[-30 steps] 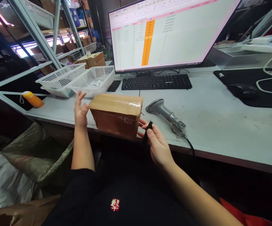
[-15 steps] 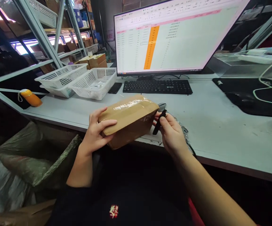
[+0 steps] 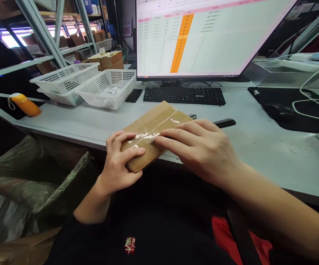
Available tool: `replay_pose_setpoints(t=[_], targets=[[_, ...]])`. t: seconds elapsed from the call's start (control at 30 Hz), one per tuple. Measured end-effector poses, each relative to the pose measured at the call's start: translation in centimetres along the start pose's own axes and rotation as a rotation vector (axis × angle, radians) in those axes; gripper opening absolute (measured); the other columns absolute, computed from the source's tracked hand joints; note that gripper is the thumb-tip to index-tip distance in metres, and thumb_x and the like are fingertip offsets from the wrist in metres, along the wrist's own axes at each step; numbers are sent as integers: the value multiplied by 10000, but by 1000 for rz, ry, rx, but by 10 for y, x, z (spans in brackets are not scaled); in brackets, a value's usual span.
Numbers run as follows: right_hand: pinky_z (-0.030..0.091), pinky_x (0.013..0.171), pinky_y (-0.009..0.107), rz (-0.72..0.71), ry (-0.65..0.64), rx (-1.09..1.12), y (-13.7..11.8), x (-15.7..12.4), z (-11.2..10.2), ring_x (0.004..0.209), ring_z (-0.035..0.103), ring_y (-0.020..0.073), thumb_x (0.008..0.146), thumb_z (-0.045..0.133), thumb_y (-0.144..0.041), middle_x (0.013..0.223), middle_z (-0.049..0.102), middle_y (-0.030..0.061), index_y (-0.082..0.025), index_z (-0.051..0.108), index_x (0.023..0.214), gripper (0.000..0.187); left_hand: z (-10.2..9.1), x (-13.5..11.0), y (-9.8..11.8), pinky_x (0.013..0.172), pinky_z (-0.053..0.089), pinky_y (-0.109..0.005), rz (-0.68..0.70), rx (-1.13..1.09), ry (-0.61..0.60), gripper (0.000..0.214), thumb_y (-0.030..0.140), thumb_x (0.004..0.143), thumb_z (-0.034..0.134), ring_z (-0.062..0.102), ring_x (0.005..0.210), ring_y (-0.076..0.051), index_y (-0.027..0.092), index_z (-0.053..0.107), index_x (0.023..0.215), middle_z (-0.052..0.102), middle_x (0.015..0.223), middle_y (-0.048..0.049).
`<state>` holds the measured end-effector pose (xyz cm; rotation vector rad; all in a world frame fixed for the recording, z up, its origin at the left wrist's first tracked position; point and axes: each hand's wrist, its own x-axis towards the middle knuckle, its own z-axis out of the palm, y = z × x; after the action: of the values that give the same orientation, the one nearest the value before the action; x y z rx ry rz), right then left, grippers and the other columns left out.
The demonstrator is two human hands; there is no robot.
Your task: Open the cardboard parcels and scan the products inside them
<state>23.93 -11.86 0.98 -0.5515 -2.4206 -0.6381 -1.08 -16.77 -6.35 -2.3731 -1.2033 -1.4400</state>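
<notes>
Left hand [image 3: 118,162] clamped on near-left end of cardboard box [image 3: 155,127], fingers and thumb wrapped round it. Right hand [image 3: 206,151] closed round black tool [image 3: 225,123], over box's right part, tool tip at taped face. Box between hands, tilted, at desk [image 3: 258,147] front edge. Beyond: keyboard [image 3: 184,96], monitor [image 3: 217,44]; white basket [image 3: 99,99] farther left.

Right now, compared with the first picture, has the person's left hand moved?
Yes: judged against the black keyboard, the left hand has moved rightward and lower in view, now gripping the taped cardboard box.
</notes>
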Motion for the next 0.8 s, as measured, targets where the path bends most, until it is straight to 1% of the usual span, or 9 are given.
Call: replay_pose_setpoints(t=[0.1,0.23,0.37,0.43,0.5,0.57,0.6,0.7,0.8], targets=[[485,924,414,-2,-97,39,-6,12,-3,961,682,212,1111,404,-196,1063,809,14,-280,760,1140,367,-1,-9,2,1183,392,-656,9,-2,6,495,145,693,769,419,1402,-370,303,649,1147,526,1456,-87],[489,994,488,108,-82,141,10,18,-3,1014,684,249,1106,411,-276,1085,798,34,-303,764,1154,357,-9,-7,-9,1207,402,-648,27,-41,-43,524,131,722,753,423,1438,-358,310,650,1204,572,1449,-80],[550,893,484,461,-34,288,55,13,17,1045,700,292,1009,529,-267,1101,774,95,-247,740,1152,256,-23,18,-54,1265,352,-649,56,-71,-128,461,83,841,631,347,1557,-327,329,706,1223,549,1527,-39],[588,787,451,676,-14,509,73,9,33,1024,720,293,964,554,-274,1105,765,105,-229,696,1088,194,-24,33,-81,1247,373,-626,37,40,-63,404,104,921,571,398,1515,-313,344,765,1182,575,1490,-37],[599,665,398,861,-10,804,79,6,48,1008,737,288,943,564,-315,1166,755,117,-228,621,1048,148,-19,44,-101,1160,469,-562,-21,77,20,336,185,990,537,551,1330,-291,337,806,1124,660,1311,-67],[598,600,365,950,-7,1048,68,3,61,1013,743,285,940,569,-373,1256,733,137,-232,558,1045,176,-9,49,-109,1039,560,-496,-120,-85,9,318,325,1032,517,646,1140,-267,308,804,1170,674,1257,-91],[600,594,360,950,8,1117,58,2,66,1020,741,282,942,572,-401,1294,720,146,-235,544,1053,202,-3,48,-109,1002,587,-484,-171,-221,-37,361,426,1040,510,666,1131,-276,297,777,1247,654,1339,-105],[620,711,397,873,186,1068,18,-5,79,1090,709,276,965,573,-435,1402,672,152,-240,551,1080,228,12,45,-101,1129,545,-557,-257,-575,-202,733,751,935,572,508,1463,-404,308,587,1518,382,1700,-107],[591,909,446,854,395,927,-8,-13,88,1192,655,265,1016,537,-415,1464,626,132,-251,565,1100,187,23,50,-98,1268,403,-616,-320,-809,-308,980,788,790,746,308,1605,-418,360,435,1615,312,1744,-64]])
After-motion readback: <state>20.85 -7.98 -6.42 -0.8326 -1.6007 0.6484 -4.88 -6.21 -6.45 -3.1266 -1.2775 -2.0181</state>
